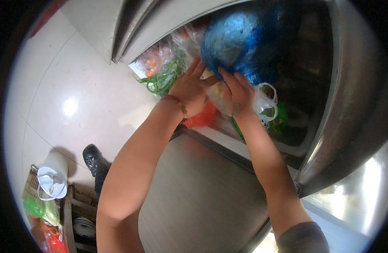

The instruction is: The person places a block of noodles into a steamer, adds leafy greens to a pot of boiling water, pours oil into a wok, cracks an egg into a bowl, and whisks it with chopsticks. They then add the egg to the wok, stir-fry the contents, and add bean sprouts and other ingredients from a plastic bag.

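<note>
Both of my hands reach into a metal refrigerator compartment packed with plastic bags. My left hand [192,90], with a bead bracelet at its wrist, has its fingers stretched out among the bags, beside long green vegetables [164,77] in clear plastic. My right hand [239,91] touches the lower edge of a large blue plastic bag [231,41]. A clear bag with pale contents [218,93] lies between my hands, partly hidden by them. Whether either hand grips a bag is unclear. Below my left hand sits a red plastic bag [203,117].
The open metal door [200,189] spans the space beneath my forearms. Clear bags with orange-red contents [152,60] lie at the left. A white bag with handles [266,102] and a green package [280,117] sit right. On the floor side are a white bucket [53,177] and a rack with plates [84,226].
</note>
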Available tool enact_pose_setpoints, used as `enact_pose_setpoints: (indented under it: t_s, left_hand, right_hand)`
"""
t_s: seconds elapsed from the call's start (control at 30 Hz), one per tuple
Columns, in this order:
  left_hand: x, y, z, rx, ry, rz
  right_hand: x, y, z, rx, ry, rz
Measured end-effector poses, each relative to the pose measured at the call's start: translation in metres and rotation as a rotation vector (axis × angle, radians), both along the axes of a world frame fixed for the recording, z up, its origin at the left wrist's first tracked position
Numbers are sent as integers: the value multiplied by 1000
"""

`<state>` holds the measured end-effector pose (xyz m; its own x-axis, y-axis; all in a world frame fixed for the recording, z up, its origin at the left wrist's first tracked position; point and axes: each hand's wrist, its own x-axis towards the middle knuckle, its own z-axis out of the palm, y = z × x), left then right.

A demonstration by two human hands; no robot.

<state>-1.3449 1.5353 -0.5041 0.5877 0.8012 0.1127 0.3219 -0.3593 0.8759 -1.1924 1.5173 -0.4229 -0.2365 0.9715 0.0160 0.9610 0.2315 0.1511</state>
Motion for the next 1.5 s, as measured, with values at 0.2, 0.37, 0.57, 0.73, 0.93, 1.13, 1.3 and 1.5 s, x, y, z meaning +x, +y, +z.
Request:
enact_pose_setpoints:
  t_s: [0.2, 0.37, 0.57, 0.73, 0.93, 1.13, 1.3, 1.5]
  left_hand:
    - [-40, 2, 23, -940, -1085, 261]
    - [-26, -11, 47, -1154, -1089, 105]
    - [-31, -15, 66, -1327, -1379, 280]
    - [-30, -10, 37, -442, -921, 303]
    - [-27, -2, 42, -1177, -1547, 271]
    - [-4, -52, 27, -1061, -1504, 313]
    - [-25, -34, 68, -1438, -1530, 93]
    - [-27, -41, -9, -1622, -2000, -9]
  right_hand:
    - [24, -22, 28, -189, 102, 130]
    - [133, 110, 68, 421, 545, -451]
    - [87, 147, 57, 204, 1358, -766]
    - [-13, 19, 83, 578, 909, -551]
    - [-7, -72, 85, 246, 279, 55]
    - [7, -13, 105, 254, 394, -208]
    - [36, -5, 49, -16, 389, -507]
    - [-15, -46, 113, -356, 446, -46]
